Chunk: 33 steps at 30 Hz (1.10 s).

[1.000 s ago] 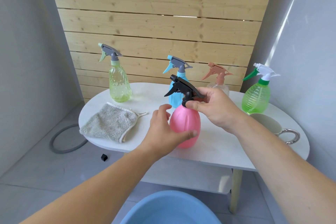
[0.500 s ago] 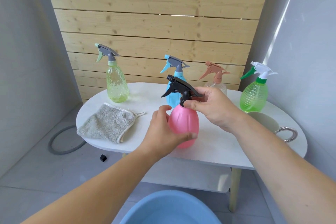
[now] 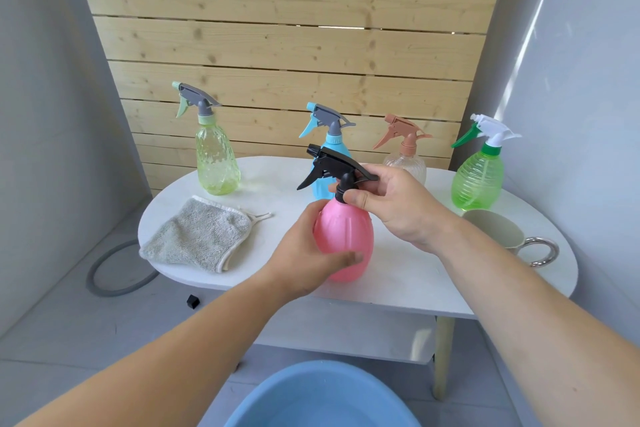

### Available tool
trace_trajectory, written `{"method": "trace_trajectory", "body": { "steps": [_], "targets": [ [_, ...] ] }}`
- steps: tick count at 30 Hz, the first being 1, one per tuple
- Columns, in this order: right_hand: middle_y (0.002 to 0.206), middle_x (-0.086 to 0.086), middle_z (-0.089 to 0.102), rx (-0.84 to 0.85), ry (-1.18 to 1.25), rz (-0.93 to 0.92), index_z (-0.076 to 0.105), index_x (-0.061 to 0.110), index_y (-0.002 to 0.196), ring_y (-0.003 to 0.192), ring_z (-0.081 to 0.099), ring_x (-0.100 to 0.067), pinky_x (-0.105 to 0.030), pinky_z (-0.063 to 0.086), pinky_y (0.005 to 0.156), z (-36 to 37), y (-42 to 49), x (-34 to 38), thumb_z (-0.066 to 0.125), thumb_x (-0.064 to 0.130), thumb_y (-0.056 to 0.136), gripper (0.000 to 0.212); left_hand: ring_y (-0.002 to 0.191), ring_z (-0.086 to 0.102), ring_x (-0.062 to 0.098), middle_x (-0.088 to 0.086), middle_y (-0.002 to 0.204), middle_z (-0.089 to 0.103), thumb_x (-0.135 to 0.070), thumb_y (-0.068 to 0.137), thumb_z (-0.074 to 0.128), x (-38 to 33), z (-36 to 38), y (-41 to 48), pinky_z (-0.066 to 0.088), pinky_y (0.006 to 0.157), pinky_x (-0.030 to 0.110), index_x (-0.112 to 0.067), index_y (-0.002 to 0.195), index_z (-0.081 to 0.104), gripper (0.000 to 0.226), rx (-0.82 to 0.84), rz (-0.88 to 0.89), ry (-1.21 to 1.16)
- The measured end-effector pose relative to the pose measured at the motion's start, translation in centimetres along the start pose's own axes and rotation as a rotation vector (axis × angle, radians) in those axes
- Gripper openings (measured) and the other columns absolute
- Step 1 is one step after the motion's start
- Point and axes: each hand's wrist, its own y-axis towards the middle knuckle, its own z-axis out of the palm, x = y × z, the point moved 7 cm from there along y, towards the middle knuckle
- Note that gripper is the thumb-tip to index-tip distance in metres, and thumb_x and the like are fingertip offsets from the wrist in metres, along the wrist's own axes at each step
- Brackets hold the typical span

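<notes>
A pink spray bottle [image 3: 349, 236] with a black trigger head [image 3: 334, 165] stands upright on the white oval table [image 3: 408, 274]. My left hand [image 3: 304, 253] grips the pink body from the left, thumb across its front. My right hand [image 3: 388, 201] pinches the black collar at the bottle's neck, thumb in front and fingers behind the trigger head.
Behind stand a yellow-green bottle [image 3: 216, 163], a blue bottle [image 3: 329, 149], a clear bottle with a tan head [image 3: 407, 159] and a green bottle [image 3: 479, 177]. A grey cloth [image 3: 201, 236] lies left, a mug [image 3: 502, 232] right. A blue basin [image 3: 322, 399] sits below.
Both hands keep their hold on the pink bottle. The trigger head has shifted slightly and the view has drifted a little; nothing else moved.
</notes>
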Motion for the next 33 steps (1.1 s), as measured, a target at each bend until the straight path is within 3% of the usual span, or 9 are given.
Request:
{"method": "trace_trajectory", "body": {
  "steps": [4, 8, 13, 17, 20, 23, 26, 29, 33],
  "targets": [
    [0.098, -0.009, 0.074, -0.043, 0.016, 0.000, 0.064, -0.001, 0.116, 0.091, 0.069, -0.012, -0.020, 0.052, 0.090, 0.1, -0.1, -0.1, 0.061, -0.007, 0.092, 0.025, 0.112, 0.060, 0.008, -0.012, 0.123, 0.062, -0.045, 0.061, 0.086, -0.2, 0.2, -0.2, 0.053, 0.088, 0.028, -0.033, 0.141, 0.045, 0.091, -0.039, 0.008, 0.080],
    [0.105, -0.024, 0.072, -0.081, 0.051, -0.003, 0.068, 0.009, 0.100, 0.093, 0.067, -0.019, -0.034, 0.051, 0.100, 0.2, -0.1, 0.2, 0.062, -0.010, 0.089, 0.023, 0.112, 0.060, 0.014, -0.011, 0.122, 0.062, -0.044, 0.069, 0.087, -0.5, 0.1, -0.6, 0.052, 0.089, 0.031, -0.031, 0.140, 0.045, 0.083, -0.110, 0.024, 0.159],
    [0.085, 0.004, 0.073, -0.142, 0.061, -0.022, 0.070, 0.017, 0.097, 0.099, 0.069, -0.028, -0.048, 0.049, 0.104, 0.3, -0.1, 0.0, 0.065, -0.009, 0.087, 0.029, 0.107, 0.059, 0.015, -0.013, 0.115, 0.060, -0.040, 0.076, 0.087, -1.1, 0.4, -1.3, 0.055, 0.089, 0.037, -0.035, 0.128, 0.045, 0.067, -0.206, 0.015, 0.211],
    [0.086, 0.002, 0.074, -0.158, 0.071, -0.014, 0.071, 0.016, 0.098, 0.097, 0.070, -0.025, -0.047, 0.049, 0.105, 0.3, -0.2, 0.0, 0.067, -0.007, 0.086, 0.026, 0.107, 0.059, 0.017, -0.010, 0.116, 0.060, -0.044, 0.076, 0.084, -1.3, 0.9, -1.5, 0.055, 0.089, 0.041, -0.035, 0.127, 0.044, 0.066, -0.217, 0.022, 0.216],
    [0.093, 0.002, 0.076, -0.186, 0.040, -0.012, 0.071, 0.020, 0.099, 0.093, 0.069, -0.015, -0.041, 0.050, 0.104, 0.4, -0.4, -0.1, 0.071, 0.002, 0.086, 0.022, 0.111, 0.058, 0.016, -0.009, 0.121, 0.058, -0.047, 0.072, 0.081, -1.0, 0.9, -1.2, 0.055, 0.092, 0.041, -0.038, 0.129, 0.042, 0.070, -0.172, 0.003, 0.155],
    [0.101, 0.003, 0.076, -0.210, -0.052, 0.025, 0.071, 0.024, 0.104, 0.096, 0.069, -0.011, -0.037, 0.051, 0.100, 0.1, -0.5, -0.8, 0.076, 0.018, 0.085, 0.020, 0.110, 0.059, 0.012, -0.012, 0.118, 0.056, -0.033, 0.073, 0.087, -0.9, 0.9, -1.1, 0.057, 0.083, 0.032, -0.048, 0.116, 0.037, 0.068, -0.098, -0.014, 0.112],
    [0.108, 0.004, 0.069, -0.196, -0.175, 0.160, 0.066, 0.025, 0.107, 0.101, 0.066, -0.011, -0.031, 0.053, 0.093, -1.3, -0.9, -2.0, 0.077, 0.042, 0.081, 0.032, 0.106, 0.060, 0.018, -0.009, 0.114, 0.057, -0.032, 0.067, 0.083, -0.5, 1.0, -1.1, 0.058, 0.081, 0.040, -0.045, 0.117, 0.035, 0.070, -0.043, -0.043, 0.134],
    [0.105, 0.002, 0.068, -0.103, -0.362, 0.302, 0.065, 0.024, 0.109, 0.098, 0.066, -0.015, -0.035, 0.057, 0.085, -1.9, -1.9, -3.0, 0.066, 0.070, 0.075, 0.057, 0.107, 0.061, 0.018, -0.009, 0.116, 0.061, -0.037, 0.064, 0.084, -0.4, 0.7, -1.0, 0.057, 0.087, 0.044, -0.032, 0.132, 0.042, 0.080, -0.063, -0.034, 0.164],
    [0.108, 0.000, 0.066, -0.003, -0.382, 0.438, 0.062, 0.026, 0.115, 0.088, 0.072, -0.022, -0.040, 0.062, 0.080, -0.6, -2.7, -3.2, 0.051, 0.070, 0.086, 0.054, 0.105, 0.061, 0.011, -0.014, 0.114, 0.062, -0.029, 0.072, 0.088, 0.1, 0.0, -0.8, 0.056, 0.085, 0.037, -0.031, 0.133, 0.047, 0.073, -0.121, -0.014, 0.150]
  ]
}}
